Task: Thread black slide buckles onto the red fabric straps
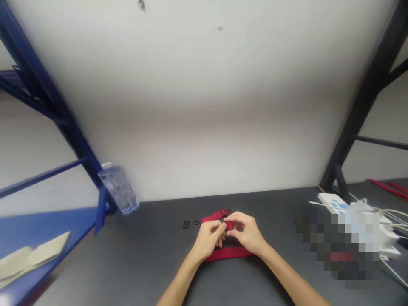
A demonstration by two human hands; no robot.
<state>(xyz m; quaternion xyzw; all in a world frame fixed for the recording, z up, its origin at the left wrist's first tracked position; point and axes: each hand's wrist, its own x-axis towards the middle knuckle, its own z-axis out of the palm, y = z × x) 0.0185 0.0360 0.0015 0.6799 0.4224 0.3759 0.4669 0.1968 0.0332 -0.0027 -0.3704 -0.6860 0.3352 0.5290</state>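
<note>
A red webbing strap (228, 253) lies looped on the dark table, and part of it runs up between my hands. My left hand (208, 239) has its thumb and fingers closed on the strap near its middle. From the other side, my right hand (247, 231) pinches the same strap with thumb and forefinger. A small black fitting shows on the red webbing (219, 214) just behind the fingers; its shape is partly hidden. Left of my left hand lie two loose black slide buckles, one a rectangular slider (186, 224) and the other a similar slider (196, 224).
A clear plastic bottle (119, 188) leans against the blue frame post at left. Beige folded material (33, 259) rests on a blue surface. At right sit a white box (333, 202), white cables (397, 216) and a pixelated dark item. More red straps (389, 189) lie far right.
</note>
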